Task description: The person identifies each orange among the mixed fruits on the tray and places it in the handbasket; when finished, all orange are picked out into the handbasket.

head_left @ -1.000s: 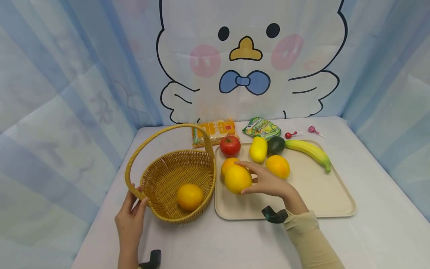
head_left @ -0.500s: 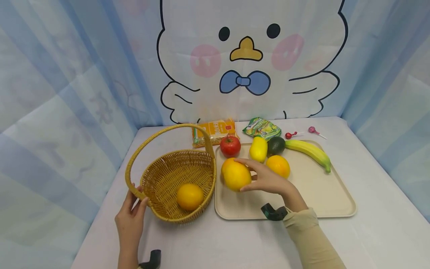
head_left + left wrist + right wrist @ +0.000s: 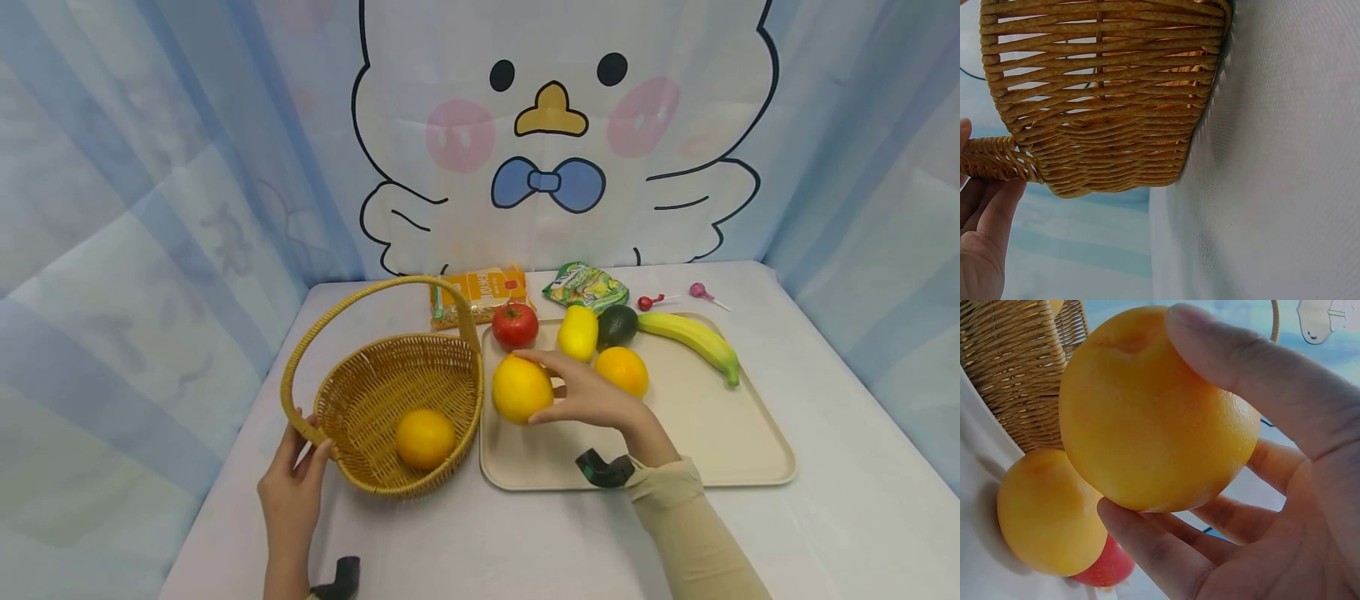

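My right hand (image 3: 547,390) grips a yellow-orange orange (image 3: 522,389) between thumb and fingers, held just above the left end of a beige tray (image 3: 675,450). In the right wrist view the held orange (image 3: 1154,412) sits over a second orange (image 3: 1047,512), which lies on the tray next to a red tomato (image 3: 1107,565). My left hand (image 3: 300,454) holds the wicker basket (image 3: 375,392) by the foot of its handle (image 3: 997,159). One orange (image 3: 424,438) lies inside the basket.
On the tray lie a tomato (image 3: 514,325), a lemon (image 3: 577,332), an avocado (image 3: 617,325), another orange (image 3: 621,371) and a banana (image 3: 693,337). Two snack packs (image 3: 480,292) (image 3: 585,286) and two lollipops (image 3: 648,301) lie behind. Curtains wall the table.
My right hand has carried the orange slightly up and left, toward the basket, and it now hides the orange behind it in the head view. The left hand and basket have stayed put.
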Tool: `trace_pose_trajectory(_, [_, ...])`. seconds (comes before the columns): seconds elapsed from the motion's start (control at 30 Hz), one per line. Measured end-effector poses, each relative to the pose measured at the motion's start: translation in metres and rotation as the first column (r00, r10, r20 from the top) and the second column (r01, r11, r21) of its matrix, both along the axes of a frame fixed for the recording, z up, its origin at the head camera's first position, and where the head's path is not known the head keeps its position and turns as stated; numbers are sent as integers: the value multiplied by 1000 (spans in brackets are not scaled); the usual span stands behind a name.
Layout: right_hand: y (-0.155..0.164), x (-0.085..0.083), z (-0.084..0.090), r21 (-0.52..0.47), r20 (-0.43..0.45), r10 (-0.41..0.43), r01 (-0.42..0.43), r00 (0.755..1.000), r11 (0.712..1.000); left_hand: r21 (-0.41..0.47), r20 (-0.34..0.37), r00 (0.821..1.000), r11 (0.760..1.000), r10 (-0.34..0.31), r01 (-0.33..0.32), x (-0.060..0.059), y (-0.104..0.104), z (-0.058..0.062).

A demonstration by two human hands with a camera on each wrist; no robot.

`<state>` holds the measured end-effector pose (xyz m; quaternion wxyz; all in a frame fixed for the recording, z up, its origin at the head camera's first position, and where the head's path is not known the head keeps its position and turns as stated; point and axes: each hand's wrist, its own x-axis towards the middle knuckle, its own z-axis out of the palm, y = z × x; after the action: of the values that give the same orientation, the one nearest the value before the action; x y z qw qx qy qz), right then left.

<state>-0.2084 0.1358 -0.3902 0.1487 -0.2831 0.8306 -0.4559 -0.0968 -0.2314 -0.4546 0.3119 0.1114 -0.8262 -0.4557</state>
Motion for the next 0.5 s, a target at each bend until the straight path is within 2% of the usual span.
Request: trace_pose_trajectory(0.5, [-16,-2,7,15,-21,35,-35,999,999,2,-3,1000,1000,-5,5,0,0,0])
